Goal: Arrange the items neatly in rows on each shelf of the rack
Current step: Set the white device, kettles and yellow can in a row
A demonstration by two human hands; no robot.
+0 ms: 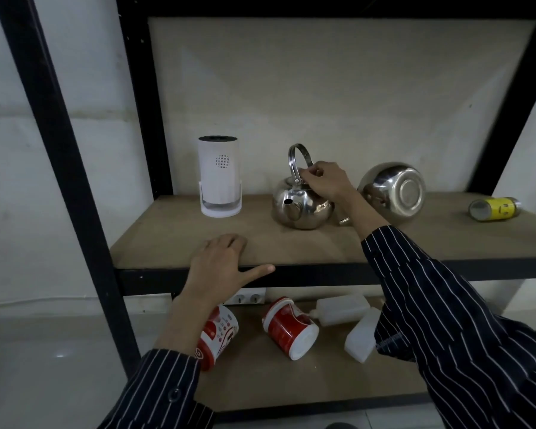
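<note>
On my feed the right hand [324,181] curls its fingers round the looped handle of the shiny steel kettle [300,209], which is upright midway along the upper brown shelf board [167,236]. The left hand [222,264] lies flat, fingers straight, on that board's front edge. A white cylindrical device [219,178] stands toward the left. Right of the kettle a steel bowl [393,190] lies on its side, and a yellow can [494,207] lies near the right edge. On the lower shelf board [291,385], red-and-white cups [288,326] and translucent plastic bottles [342,309] lie toppled.

— Upper shelf [167,236], left to right?
— Cylindrical appliance [219,176] upright, kettle [302,209], bowl [393,191] on its side, can [494,208] lying far right.
— Lower shelf [276,385]?
— Tubs [290,328] lying left; bottles [342,309] lying right.
</note>
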